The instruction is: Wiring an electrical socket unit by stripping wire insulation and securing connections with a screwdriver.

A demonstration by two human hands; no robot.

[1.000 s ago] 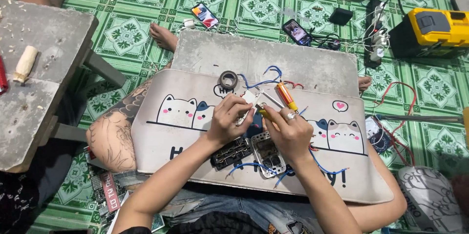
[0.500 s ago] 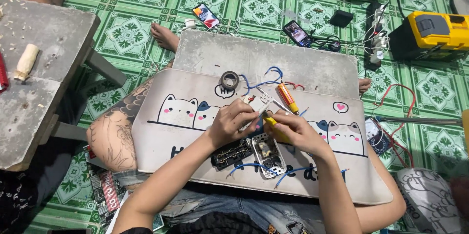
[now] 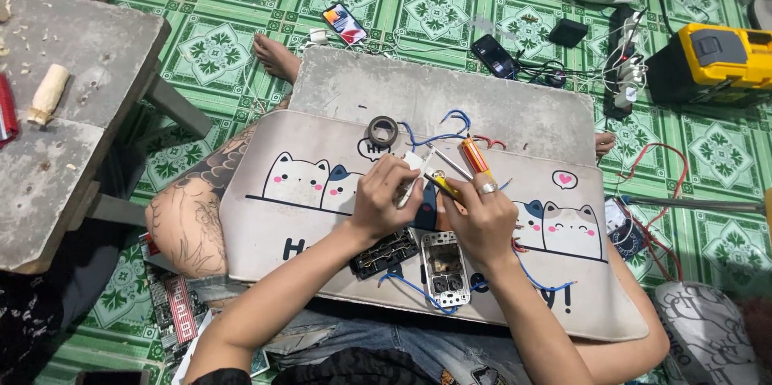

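White part [image 3: 412, 166] mostly hidden between left hand [image 3: 384, 201] and right hand [image 3: 481, 218].

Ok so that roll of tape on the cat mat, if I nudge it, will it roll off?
Probably not. The roll of tape lies flat on the mat, so it should slide rather than roll. It looks small and light, so a nudge would likely shift it easily. Stood on edge, it could roll.

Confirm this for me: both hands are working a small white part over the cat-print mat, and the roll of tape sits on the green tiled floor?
Not quite. In the head view the roll of tape lies on the cat-print mat, near its far edge, not on the floor. The rest holds: the left hand and right hand work a small white part over the mat.
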